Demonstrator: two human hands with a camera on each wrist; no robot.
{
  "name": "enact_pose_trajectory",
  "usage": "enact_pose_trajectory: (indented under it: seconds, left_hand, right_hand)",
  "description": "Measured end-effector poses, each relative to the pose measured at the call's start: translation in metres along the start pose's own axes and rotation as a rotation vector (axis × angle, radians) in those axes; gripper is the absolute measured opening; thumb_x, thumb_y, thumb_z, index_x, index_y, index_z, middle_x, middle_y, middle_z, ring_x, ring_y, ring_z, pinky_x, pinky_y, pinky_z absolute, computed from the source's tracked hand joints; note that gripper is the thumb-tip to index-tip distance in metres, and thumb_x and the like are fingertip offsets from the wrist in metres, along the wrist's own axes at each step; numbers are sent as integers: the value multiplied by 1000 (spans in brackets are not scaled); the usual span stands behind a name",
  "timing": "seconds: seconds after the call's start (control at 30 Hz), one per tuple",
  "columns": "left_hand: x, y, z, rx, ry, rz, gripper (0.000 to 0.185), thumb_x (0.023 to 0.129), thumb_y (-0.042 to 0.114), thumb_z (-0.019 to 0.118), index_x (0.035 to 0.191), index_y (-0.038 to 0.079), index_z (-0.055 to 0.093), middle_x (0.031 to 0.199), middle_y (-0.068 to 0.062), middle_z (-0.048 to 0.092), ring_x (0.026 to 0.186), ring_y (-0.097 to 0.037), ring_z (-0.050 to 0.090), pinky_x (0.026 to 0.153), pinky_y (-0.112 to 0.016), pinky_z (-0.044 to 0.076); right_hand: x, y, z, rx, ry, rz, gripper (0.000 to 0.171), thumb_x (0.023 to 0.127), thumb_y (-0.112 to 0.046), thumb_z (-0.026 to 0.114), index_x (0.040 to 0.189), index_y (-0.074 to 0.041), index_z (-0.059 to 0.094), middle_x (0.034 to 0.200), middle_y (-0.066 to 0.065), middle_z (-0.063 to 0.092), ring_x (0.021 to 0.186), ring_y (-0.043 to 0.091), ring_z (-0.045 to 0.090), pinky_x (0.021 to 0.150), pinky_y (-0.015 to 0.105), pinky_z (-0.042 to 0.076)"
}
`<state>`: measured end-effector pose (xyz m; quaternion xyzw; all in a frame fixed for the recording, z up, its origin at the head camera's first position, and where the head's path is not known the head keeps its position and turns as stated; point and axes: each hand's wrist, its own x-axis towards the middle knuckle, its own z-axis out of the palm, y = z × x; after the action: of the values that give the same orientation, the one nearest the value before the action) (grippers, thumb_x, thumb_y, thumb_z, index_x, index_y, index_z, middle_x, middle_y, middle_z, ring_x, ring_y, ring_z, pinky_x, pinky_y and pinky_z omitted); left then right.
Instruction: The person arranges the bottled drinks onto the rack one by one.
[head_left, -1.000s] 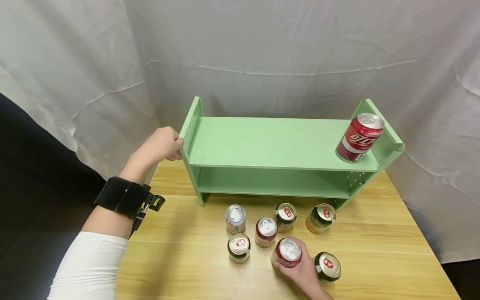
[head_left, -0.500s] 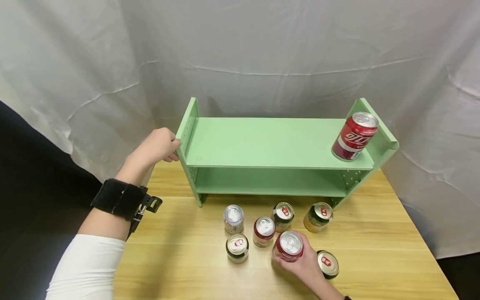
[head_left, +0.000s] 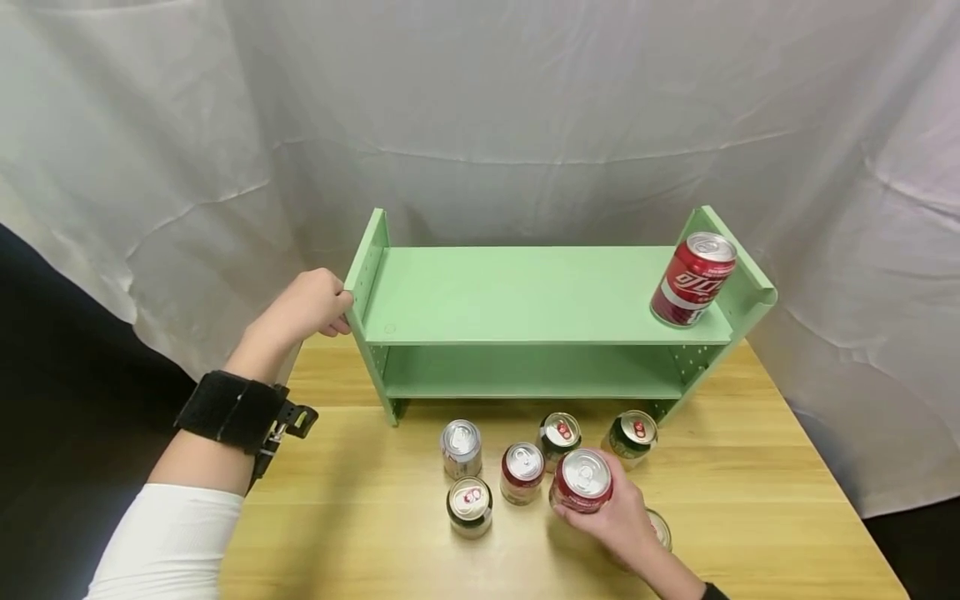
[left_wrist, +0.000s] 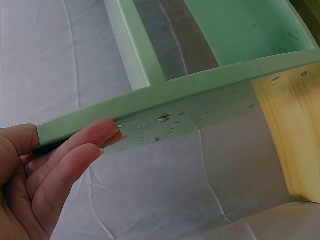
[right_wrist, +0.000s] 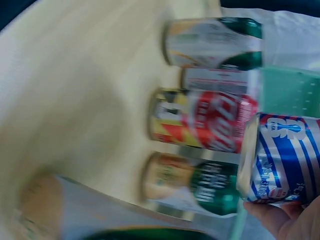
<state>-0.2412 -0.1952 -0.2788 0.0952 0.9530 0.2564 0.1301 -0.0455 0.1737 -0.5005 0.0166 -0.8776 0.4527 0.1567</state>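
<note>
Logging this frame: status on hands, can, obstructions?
Left hand grips green shelf end panel. Right hand holds red can, lifted. Five cans crowd around.

The head camera looks forward and down from above my table's [head_left: 750, 492] near edge, covering the whole green shelf [head_left: 525, 296]. My left wrist camera sits close against the shelf's left end panel [left_wrist: 165, 102]. My right wrist camera views, blurred, the cans [right_wrist: 200, 120] near the table's near edge.
</note>
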Motion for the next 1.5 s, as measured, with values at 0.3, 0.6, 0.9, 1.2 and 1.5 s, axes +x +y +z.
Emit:
enact_pose_trajectory:
  seconds: [0.3,0.6,0.9,1.2,1.5]
  left_hand:
    - [2,-4,3,-1,2,-7,32,92,8,35,71,-1,57,77,-16,70,63,-17,67,66,-35,58]
    - [-1,-2,2,-18,-6,-11,31,93,7,35,66,3,51,79,-19,70,66,-19,68,65,-34,58]
    - [-1,0,1,-15,-2,1,31,93,7,35,66,4,50,80,-18,70,66,-19,68,66,-34,58]
    - [-4,1,3,0,0,-3,32,93,8,36,62,6,46,80,-18,70,66,-19,67,65,-34,58]
    - [-4,1,2,-5,9,4,31,93,7,36,64,4,48,79,-19,70,65,-19,67,64,-33,58]
  right_hand:
    - [14,-36,-21,20,-23,-17,82,48,-13,93,119,-4,51,105,8,67,94,14,63,79,32,56]
    - [22,-62,-37,17,-40,3,80,50,-14,92,118,-5,51,102,8,67,91,10,62,77,30,55]
    - [50,-75,-55,4,-75,13,82,53,-18,92,121,-5,49,107,9,65,95,17,61,80,29,54]
    - [72,-85,-67,0,-32,-73,80,51,-12,92,119,0,50,105,13,66,93,2,58,80,23,52]
    - [96,-99,-80,-45,-39,-89,77,55,-12,90,119,2,49,106,16,64,96,19,60,81,26,52]
